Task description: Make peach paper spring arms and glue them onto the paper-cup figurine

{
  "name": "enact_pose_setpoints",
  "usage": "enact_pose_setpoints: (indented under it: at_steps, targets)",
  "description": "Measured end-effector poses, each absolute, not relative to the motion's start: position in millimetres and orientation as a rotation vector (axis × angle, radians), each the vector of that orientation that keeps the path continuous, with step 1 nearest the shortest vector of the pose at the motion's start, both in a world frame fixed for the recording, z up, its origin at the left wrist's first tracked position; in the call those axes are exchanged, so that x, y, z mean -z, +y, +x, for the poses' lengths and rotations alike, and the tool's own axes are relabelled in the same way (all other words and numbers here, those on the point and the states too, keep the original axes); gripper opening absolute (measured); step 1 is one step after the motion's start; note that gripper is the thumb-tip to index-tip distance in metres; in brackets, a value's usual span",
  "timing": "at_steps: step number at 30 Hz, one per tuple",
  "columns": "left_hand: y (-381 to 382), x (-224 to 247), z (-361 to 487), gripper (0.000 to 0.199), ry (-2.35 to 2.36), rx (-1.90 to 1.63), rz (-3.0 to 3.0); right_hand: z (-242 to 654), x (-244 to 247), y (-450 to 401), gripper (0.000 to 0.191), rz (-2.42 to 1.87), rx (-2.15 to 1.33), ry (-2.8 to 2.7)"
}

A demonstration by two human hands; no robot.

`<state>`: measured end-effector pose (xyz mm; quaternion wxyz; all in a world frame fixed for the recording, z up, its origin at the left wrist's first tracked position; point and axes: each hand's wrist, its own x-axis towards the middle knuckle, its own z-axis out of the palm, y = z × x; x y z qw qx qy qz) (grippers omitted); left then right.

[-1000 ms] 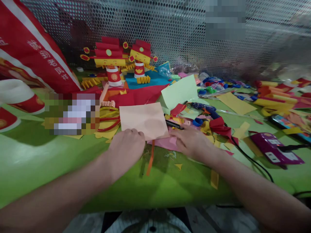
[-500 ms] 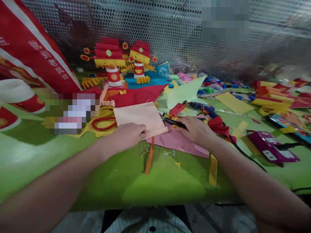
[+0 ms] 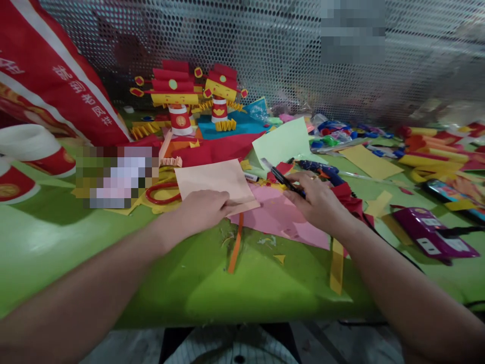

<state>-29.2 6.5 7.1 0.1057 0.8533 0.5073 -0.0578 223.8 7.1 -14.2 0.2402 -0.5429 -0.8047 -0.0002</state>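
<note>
The left hand (image 3: 206, 210) grips the near edge of the peach paper (image 3: 212, 182), beside the red-handled scissors (image 3: 162, 193). The right hand (image 3: 318, 202) holds the black cutter (image 3: 282, 179) above the pink paper (image 3: 280, 215) on the desk (image 3: 182, 288).

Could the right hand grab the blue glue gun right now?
Probably not cleanly: the right hand is gripping a black cutter, though the blue glue gun lies just beyond it, with red paper scraps close by.

Craft work area: green table (image 3: 182, 283) bears paper-cup figures (image 3: 180, 101), coloured paper scraps (image 3: 280, 212), glue gun (image 3: 322, 169); perforated metal sheet (image 3: 235, 35) behind.
</note>
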Motion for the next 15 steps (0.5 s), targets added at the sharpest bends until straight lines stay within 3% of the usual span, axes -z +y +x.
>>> enact_pose_setpoints:
  at_steps: [6,15]
  targets:
    - [9.1,-1.1,-22.4,0.027,1.418,0.122,2.578,220.4,15.0,6.6,0.026,-1.397,-0.05,-2.23]
    - [12.4,8.1,-28.0,0.033,1.323,0.072,2.627,224.1,15.2,15.8,0.031,-1.509,-0.149,-2.412]
